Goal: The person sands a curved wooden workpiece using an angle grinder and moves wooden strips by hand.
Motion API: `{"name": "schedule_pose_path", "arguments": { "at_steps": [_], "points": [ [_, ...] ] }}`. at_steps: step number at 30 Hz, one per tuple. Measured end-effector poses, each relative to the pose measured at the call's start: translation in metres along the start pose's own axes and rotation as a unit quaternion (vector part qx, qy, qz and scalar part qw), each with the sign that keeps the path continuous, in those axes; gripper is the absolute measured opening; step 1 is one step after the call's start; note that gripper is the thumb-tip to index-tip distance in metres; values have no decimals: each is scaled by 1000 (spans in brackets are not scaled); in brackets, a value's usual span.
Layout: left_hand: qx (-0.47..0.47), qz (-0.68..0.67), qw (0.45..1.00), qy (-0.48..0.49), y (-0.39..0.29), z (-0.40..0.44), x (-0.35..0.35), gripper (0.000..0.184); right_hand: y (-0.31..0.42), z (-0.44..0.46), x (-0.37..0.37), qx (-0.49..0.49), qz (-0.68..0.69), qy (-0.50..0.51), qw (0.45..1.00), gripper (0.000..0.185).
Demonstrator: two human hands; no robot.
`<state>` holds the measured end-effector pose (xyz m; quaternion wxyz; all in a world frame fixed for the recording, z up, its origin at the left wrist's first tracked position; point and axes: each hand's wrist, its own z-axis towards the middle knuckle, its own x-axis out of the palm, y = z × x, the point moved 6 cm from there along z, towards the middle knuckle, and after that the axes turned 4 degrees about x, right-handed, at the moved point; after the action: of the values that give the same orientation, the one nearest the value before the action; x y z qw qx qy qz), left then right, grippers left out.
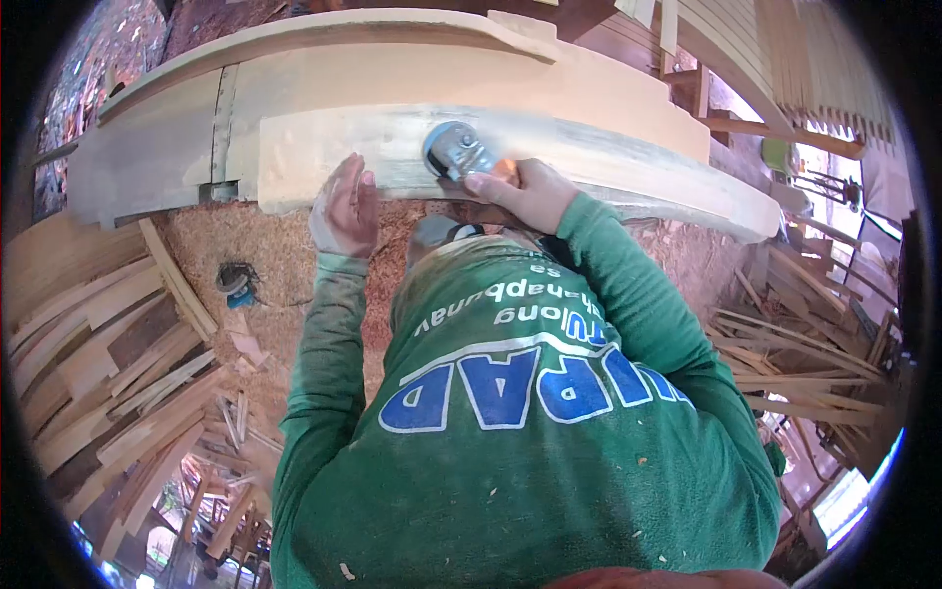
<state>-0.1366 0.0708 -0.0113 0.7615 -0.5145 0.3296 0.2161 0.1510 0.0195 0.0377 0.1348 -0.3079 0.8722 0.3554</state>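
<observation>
My right hand (530, 191) grips a disc sander (456, 150) with a round blue head and a grey metal gear housing. Its head rests on a long, pale, slightly curved wooden board (324, 147), whose surface shows grey streaks around the tool. Part of the sander's body is hidden by my fingers and a bright blur. My left hand (345, 211) is raised at the board's near edge with fingers stretched and nothing in it. Whether it touches the edge, I cannot tell.
Behind the board lies a wider wooden panel (608, 93) with a curved strip on top. Sawdust (211, 236) covers the ground, where a second blue power tool (235, 285) lies. Wood offcuts (128, 363) pile up at left, and more sticks (805, 353) at right.
</observation>
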Motion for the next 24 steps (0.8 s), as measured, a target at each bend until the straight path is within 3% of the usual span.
{"name": "schedule_pose_path", "arguments": {
  "at_steps": [5, 8, 14, 16, 19, 22, 24],
  "points": [
    [37, -24, 999, -21, -13, 13, -1, 29, 6, 22, 12, -13, 59, 3, 998, 92],
    [-16, -68, 997, 21, -26, 24, 12, 28, -7, 10, 4, 24, 100, -13, 995, 88],
    [201, -27, 977, 73, -61, 48, 82, 15, -73, -39, -35, 47, 192, -100, 975, 82],
    [201, -9, 975, 91, -87, 58, 102, 19, -126, -38, -34, 22, 260, -141, 955, 80],
    [229, -29, 967, 110, -122, 73, 128, 24, -174, -64, -55, 107, 288, -151, 940, 77],
    [244, -24, 956, 164, -147, 78, 156, 28, -188, -98, -81, 138, 357, -131, 915, 76],
    [231, -22, 954, 191, -156, 80, 172, 30, -218, -111, -93, 163, 331, -149, 917, 71]
  ]
}}
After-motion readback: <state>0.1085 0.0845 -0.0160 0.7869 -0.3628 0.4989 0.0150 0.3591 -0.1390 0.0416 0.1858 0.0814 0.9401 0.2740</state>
